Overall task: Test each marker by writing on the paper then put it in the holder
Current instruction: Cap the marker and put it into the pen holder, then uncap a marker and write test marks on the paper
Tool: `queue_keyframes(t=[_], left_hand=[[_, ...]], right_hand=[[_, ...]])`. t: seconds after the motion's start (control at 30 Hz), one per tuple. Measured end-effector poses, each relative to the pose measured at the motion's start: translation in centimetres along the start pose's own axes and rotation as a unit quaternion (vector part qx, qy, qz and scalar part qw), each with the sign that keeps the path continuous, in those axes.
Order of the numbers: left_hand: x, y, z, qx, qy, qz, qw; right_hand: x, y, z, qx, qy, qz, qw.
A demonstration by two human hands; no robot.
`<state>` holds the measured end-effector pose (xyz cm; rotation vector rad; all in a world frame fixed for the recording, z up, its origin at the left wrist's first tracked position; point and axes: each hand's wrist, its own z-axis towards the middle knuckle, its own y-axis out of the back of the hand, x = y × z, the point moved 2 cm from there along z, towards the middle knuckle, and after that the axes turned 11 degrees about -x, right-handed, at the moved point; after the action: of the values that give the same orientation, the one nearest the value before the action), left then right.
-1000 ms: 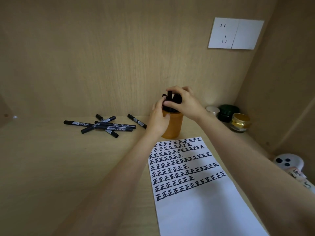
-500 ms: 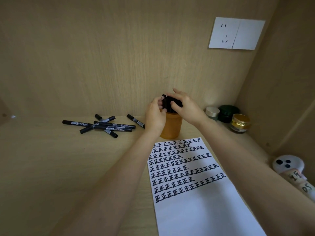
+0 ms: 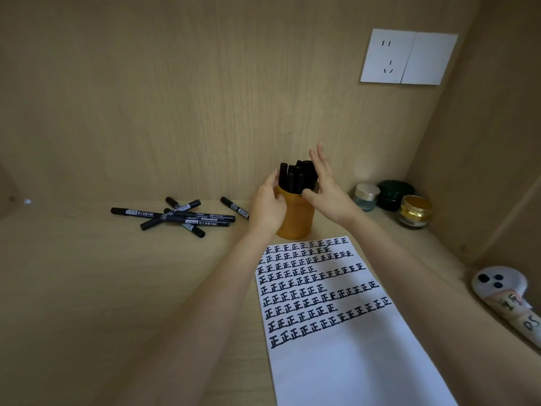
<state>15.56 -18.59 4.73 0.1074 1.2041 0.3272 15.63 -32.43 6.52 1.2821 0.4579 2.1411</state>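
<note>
The right hand lifts open off the markers seated in the holder, the left hand still gripping it; loose markers await testing.

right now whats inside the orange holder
Black markers stand upright in the orange holder, tops poking above its rim. Their lower parts and the holder's floor are hidden by its opaque wall; the left hand covers one side.

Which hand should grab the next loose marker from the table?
Left, probably. The left hand grips the holder right beside the nearest loose marker; the open right hand sits on the holder's far side.
</note>
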Motion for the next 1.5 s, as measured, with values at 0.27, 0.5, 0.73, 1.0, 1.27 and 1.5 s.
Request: queue_keyframes(t=[0.27,0.5,0.73,1.0,1.27,1.5], left_hand=[[2.6,3.8,-0.5,-0.050,0.008,0.030,0.998],[7.1,10.3,-1.2,-0.053,0.007,0.173,0.984],[8.9,12.1,-2.3,-0.056,0.017,0.218,0.974],[9.6,12.5,-5.9,-0.078,0.040,0.122,0.989],[10.1,13.1,-6.7,-0.090,0.067,0.060,0.992],[9.7,13.0,-6.8,-0.088,0.063,0.056,0.993]], right_hand=[[1.7,-0.5,-3.8,-0.181,0.037,0.042,0.982],[2.2,-4.2,-7.9,-0.028,-0.068,0.092,0.993],[2.4,-8.0,-7.6,0.037,-0.040,-0.040,0.998],[2.3,-13.9,-3.4,0.013,-0.040,-0.222,0.974],[1.8,-15.2,-1.7,-0.017,-0.019,-0.318,0.948],[2.1,-13.9,-2.7,-0.088,-0.003,-0.261,0.961]])
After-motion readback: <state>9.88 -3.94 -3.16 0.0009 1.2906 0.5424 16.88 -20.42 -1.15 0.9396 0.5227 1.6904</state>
